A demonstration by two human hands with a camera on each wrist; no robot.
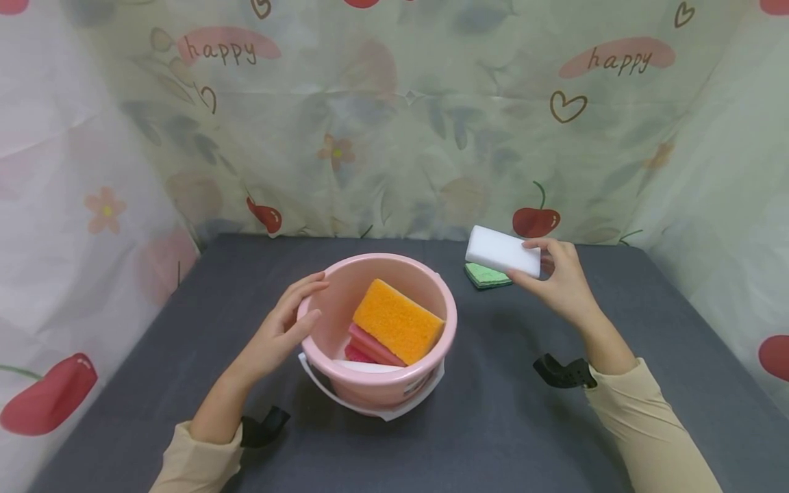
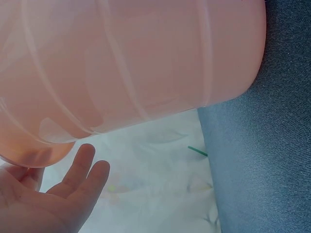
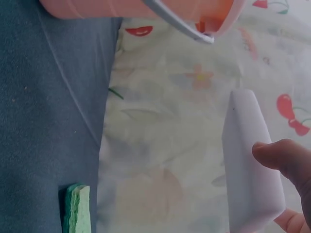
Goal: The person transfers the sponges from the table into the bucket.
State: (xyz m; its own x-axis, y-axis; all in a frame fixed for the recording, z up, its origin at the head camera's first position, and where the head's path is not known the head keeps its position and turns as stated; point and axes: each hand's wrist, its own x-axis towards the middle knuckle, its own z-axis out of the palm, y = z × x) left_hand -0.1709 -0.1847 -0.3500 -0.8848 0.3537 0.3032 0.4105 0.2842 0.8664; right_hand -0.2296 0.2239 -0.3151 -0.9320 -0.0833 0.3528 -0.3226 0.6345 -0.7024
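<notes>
A pink bucket (image 1: 381, 394) stands on the table, and my left hand (image 1: 280, 332) holds its left rim, with the thumb and a finger reaching over the edge. In the left wrist view two other fingers (image 2: 99, 174) lie outside the bucket wall. Inside are an orange sponge (image 1: 397, 322), red and pink pieces (image 1: 372, 346) under it, and a white piece (image 1: 368, 367) near the front. My right hand (image 1: 564, 281) pinches a white sponge block (image 1: 502, 250) by its right end, raised above the table. Behind and below the block lies a green layered stack (image 1: 490, 276).
The bucket's pale handle (image 1: 388, 413) hangs down at the front. A dark table (image 1: 493, 424) lies under everything. Patterned cloth (image 1: 401, 157) stands as a wall at the back and along both sides.
</notes>
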